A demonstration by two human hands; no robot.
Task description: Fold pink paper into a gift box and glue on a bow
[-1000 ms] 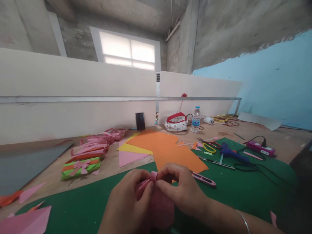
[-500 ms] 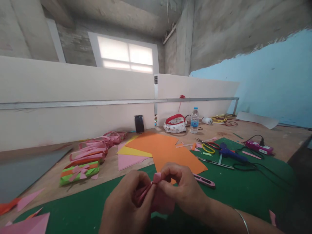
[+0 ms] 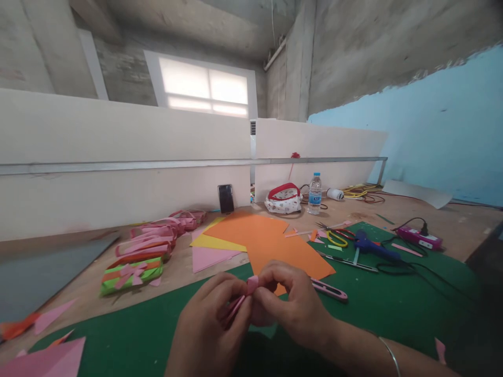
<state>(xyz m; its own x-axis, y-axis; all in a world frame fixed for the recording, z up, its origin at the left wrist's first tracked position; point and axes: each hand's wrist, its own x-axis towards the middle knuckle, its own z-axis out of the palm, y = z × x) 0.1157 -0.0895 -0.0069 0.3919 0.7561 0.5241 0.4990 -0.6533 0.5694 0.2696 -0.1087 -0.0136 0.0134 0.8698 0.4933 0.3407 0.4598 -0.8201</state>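
Between my two hands is a piece of pink paper (image 3: 252, 284), with a small curled tip standing up where the fingertips meet. My left hand (image 3: 214, 319) is closed around its folded part, thumb and fingers pinching near the tip. From the other side, my right hand (image 3: 293, 303) pinches the same paper between thumb and forefinger. Part of the paper shows below the fingers; the rest is hidden by the hands. Just beyond lies a large sheet of orange paper (image 3: 271, 235). A pink utility knife (image 3: 330, 289) rests beside my right hand.
Scissors (image 3: 336, 236), a blue glue gun (image 3: 375, 246) and a pen-like tool (image 3: 349, 262) lie on the green mat (image 3: 393, 309). A water bottle (image 3: 315, 193), pouch (image 3: 283, 200) and phone (image 3: 226, 199) stand behind. Green and pink paper bags (image 3: 131, 275) line the left.
The pink paper below my fingers shows less than before, and its curled tip has turned slightly. Both hands stay pinched on it. The view has shifted a little.
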